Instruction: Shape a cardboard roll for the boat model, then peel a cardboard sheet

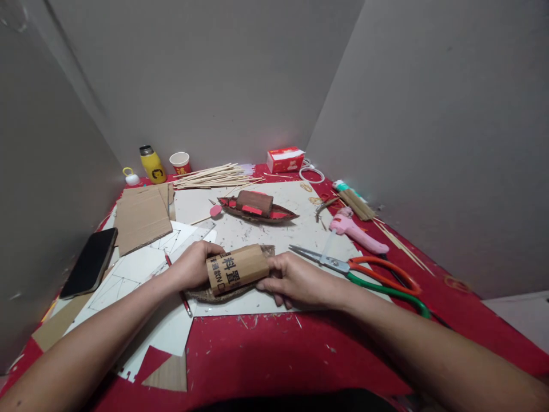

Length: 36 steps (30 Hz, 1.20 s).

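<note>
A curved piece of printed brown cardboard (237, 270) arches like a canopy over a small brown model boat hull (214, 298) near the front of the white board. At its left end my left hand (198, 266) is closed, with fingertips hidden behind the cardboard. My right hand (295, 280) grips the right end, thumb in front and fingers curled below. Farther back stands a finished-looking model boat (257, 207) with a brown arched roof and red inside. Orange-and-green-handled scissors (338, 264) lie open just right of my right hand.
Left lie paper sheets with drawn lines (122, 283), a red pencil (185, 300), a black phone (89, 262) and cardboard sheets (143, 220). Wooden sticks (214, 176), a yellow bottle (153, 166), a paper cup (180, 162) and a tissue pack (285, 159) stand behind. A pink glue gun (358, 232) lies right.
</note>
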{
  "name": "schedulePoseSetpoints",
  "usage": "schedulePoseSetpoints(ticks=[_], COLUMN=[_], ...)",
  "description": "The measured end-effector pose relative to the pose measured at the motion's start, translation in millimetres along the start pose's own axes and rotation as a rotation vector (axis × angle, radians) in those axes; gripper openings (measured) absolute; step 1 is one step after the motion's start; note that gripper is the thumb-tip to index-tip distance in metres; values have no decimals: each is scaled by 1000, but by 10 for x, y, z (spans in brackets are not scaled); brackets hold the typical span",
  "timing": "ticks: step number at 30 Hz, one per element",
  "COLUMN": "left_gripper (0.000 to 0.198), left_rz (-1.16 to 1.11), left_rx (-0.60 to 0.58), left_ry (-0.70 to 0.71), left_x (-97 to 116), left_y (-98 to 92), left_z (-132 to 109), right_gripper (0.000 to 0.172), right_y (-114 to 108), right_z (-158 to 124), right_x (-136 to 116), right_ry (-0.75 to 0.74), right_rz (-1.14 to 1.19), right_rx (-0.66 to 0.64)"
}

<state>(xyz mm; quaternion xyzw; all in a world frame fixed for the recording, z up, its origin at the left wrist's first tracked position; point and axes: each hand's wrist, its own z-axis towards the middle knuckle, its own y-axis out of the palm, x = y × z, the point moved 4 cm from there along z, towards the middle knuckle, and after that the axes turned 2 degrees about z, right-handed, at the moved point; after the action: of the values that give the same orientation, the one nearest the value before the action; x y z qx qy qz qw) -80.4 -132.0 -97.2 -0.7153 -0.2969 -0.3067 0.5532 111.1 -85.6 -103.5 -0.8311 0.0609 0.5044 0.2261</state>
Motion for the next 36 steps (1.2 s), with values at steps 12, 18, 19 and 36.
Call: schedulePoseSetpoints(ticks=[12, 18, 19, 36], left_gripper=[22, 25, 25, 29], left_rz=[-211, -206, -202, -32], left_rx=[23, 6, -1, 36], left_ry=[-57, -77, -79, -216], left_x=[-6, 24, 20, 71], left_y=[47, 46, 44, -47], left_z=[4, 6, 7, 52], right_gripper=[23, 18, 16, 13], right_y=[-125, -146, -148, -284], right_z=[48, 101, 107, 97], right_x=[54, 78, 76, -16], right_ry=[-91, -112, -114, -248], right_rz=[100, 121, 122, -119], right_rx=[99, 63, 55, 85])
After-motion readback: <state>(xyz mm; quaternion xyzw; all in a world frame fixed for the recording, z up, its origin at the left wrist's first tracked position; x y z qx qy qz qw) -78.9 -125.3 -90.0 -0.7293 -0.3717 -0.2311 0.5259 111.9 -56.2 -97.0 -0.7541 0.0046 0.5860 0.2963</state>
